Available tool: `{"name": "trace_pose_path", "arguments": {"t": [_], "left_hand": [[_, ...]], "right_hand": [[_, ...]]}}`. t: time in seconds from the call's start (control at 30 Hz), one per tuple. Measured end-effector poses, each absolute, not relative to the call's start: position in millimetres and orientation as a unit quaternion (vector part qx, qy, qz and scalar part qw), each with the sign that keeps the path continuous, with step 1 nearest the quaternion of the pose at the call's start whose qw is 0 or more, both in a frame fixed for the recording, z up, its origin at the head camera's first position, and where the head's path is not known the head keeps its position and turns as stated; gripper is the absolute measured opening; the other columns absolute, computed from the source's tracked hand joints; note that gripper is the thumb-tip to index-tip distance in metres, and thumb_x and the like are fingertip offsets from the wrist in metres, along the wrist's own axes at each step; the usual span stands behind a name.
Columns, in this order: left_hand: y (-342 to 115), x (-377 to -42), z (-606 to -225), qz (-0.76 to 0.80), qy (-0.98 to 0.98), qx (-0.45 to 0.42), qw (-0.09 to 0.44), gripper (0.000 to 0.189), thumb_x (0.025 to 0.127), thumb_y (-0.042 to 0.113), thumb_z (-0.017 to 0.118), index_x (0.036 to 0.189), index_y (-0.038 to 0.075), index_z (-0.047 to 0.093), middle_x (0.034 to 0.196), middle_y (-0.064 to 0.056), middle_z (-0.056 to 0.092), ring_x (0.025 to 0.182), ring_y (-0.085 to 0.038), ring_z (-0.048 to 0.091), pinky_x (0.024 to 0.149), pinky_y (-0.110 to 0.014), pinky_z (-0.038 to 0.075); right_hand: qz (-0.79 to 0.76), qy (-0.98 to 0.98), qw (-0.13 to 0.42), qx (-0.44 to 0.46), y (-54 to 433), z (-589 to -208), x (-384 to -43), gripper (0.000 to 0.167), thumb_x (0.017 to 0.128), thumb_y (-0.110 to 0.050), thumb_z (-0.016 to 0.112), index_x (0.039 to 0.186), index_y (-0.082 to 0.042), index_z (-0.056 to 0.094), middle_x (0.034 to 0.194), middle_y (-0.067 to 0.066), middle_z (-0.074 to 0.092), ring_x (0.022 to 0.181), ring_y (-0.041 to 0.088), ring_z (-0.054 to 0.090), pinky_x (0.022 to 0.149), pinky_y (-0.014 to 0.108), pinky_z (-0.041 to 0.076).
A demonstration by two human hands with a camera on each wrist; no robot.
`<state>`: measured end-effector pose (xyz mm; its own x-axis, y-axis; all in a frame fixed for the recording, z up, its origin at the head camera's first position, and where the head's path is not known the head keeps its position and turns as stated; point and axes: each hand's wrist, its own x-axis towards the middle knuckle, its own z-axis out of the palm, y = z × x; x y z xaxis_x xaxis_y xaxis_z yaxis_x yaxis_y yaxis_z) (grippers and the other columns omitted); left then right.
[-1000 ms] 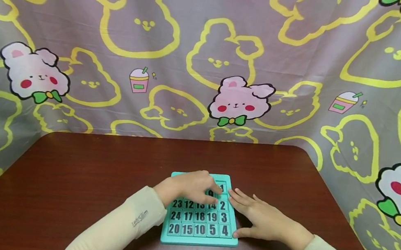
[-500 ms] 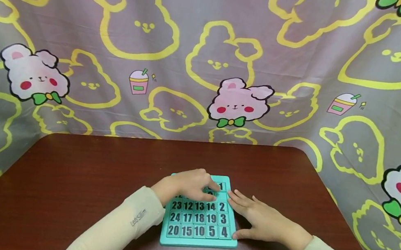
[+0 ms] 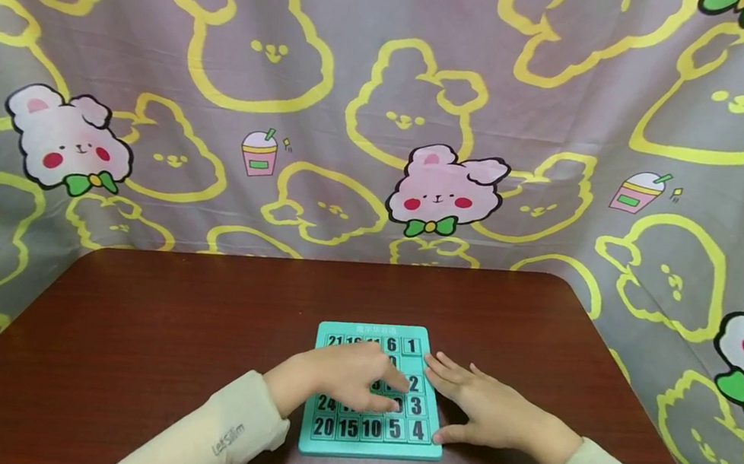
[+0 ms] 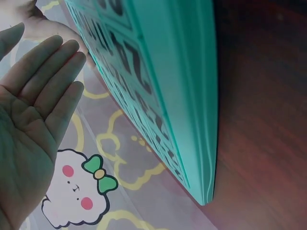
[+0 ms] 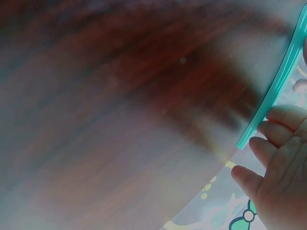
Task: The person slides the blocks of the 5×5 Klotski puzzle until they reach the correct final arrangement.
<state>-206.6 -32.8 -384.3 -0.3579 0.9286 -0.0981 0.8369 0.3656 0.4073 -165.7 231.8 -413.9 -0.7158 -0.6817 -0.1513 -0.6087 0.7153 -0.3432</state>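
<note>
A turquoise number sliding puzzle [image 3: 369, 448] lies flat on the table, with dark printed digits on square tiles. My left hand [image 3: 350, 373] reaches over its middle from the left, index fingertip right at the tile marked 2 [image 3: 414, 384] and thumb over the row below. That hand hides several tiles. A bare turquoise slot shows between the 1 tile [image 3: 411, 346] and the 2 tile. Along the puzzle's right side, my right hand [image 3: 486, 409] rests with straight fingers and thumb against the frame. In the left wrist view, the left palm and extended fingers [image 4: 57, 91] show beside the puzzle.
Under the puzzle is a dark reddish-brown wooden table [image 3: 197, 312] with rounded far corners. A grey curtain [image 3: 329, 127] with yellow outlines and white rabbit faces hangs behind it and at both sides.
My left hand has moved toward the near side, from beside the 1 tile down to the 2 tile, uncovering the puzzle's top row. My right hand stays in place.
</note>
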Motion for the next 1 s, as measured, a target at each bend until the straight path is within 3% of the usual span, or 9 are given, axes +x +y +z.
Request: {"name": "trace_pose_path", "arguments": {"t": [1.0], "left_hand": [[-22.1, -218.6, -392.4, 0.134, 0.821, 0.529, 0.169, 0.039, 0.098, 0.032, 0.06, 0.132, 0.013, 0.066, 0.133, 0.001, 0.065, 0.126, -0.005, 0.058, 0.102, -0.021, 0.047]], "right_hand": [[-0.133, 0.919, 0.138, -0.344, 231.1, -413.6, -165.6, 0.096, 0.085, -0.07, 0.057, 0.156, -0.011, 0.031, 0.167, 0.006, 0.02, 0.153, 0.032, 0.019, 0.113, 0.068, 0.026]]}}
